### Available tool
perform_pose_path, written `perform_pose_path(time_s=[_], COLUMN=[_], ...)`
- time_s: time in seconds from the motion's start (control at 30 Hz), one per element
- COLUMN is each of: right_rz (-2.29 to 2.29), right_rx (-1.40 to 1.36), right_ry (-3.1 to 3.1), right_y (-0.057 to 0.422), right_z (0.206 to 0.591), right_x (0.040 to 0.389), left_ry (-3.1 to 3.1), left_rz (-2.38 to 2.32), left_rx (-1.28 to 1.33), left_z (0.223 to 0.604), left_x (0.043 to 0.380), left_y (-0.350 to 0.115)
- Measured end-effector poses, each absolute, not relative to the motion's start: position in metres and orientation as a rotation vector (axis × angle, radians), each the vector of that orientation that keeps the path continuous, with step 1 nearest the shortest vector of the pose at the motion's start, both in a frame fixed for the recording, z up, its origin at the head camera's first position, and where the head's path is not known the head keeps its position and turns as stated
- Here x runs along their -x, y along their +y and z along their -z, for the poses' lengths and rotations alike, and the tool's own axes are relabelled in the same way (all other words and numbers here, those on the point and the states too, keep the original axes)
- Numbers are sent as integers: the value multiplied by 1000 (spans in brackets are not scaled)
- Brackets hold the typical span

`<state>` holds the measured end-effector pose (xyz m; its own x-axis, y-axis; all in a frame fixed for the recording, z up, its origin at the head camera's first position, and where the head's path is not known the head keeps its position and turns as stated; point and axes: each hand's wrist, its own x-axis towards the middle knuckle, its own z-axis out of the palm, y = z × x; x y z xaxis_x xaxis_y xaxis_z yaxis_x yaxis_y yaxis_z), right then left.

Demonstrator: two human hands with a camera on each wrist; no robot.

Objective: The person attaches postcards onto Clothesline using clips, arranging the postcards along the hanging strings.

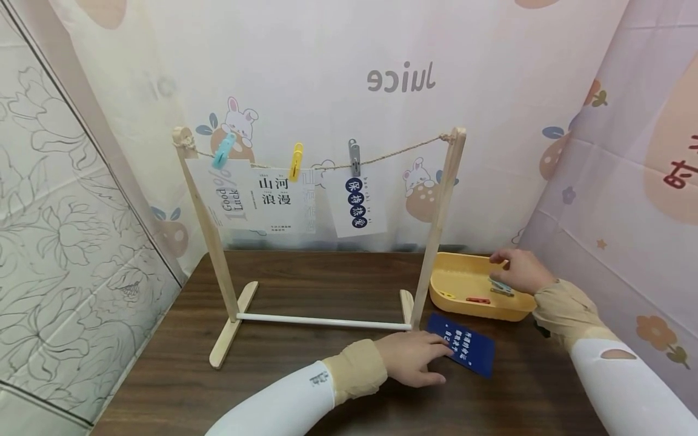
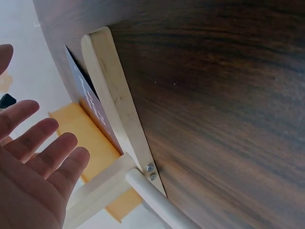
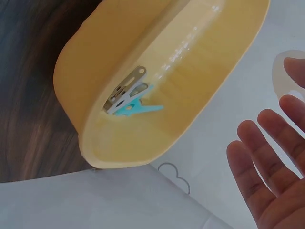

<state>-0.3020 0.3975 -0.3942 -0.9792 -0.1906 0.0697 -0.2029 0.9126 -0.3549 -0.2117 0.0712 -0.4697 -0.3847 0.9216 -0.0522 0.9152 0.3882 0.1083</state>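
My left hand (image 1: 411,357) is stretched out low over the table, its fingertips overlapping the near left edge of a dark blue card (image 1: 470,351) with white writing. In the left wrist view its fingers (image 2: 52,152) are spread and hold nothing. Over the yellow tray (image 1: 463,307) hovers my right hand (image 1: 523,270), loosely extended and holding nothing in the right wrist view. Beneath it, grey and light blue clothespins (image 3: 126,93) lie together in the tray. A red clothespin (image 1: 478,300) and a yellow clothespin (image 1: 447,295) lie along the tray's near side.
A wooden stand (image 1: 436,236) with a twine line (image 1: 403,150) rises left of the tray. Blue, yellow and grey clothespins (image 1: 354,156) hold white printed cards (image 1: 357,206) on the line. A white rod (image 1: 322,321) joins its feet. Printed curtains (image 1: 327,72) enclose the dark wooden table (image 1: 180,375).
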Motion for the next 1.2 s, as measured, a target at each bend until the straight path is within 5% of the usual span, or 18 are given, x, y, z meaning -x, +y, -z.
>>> perform_pose_path(time_s=[1.2], right_rz=[-361], right_rx=[-345], right_ry=[-3257], right_y=[415], right_z=[416], right_x=[326], left_ry=[2568], left_rz=[226], left_rx=[-1389], left_z=[483], left_x=[202], left_y=[109])
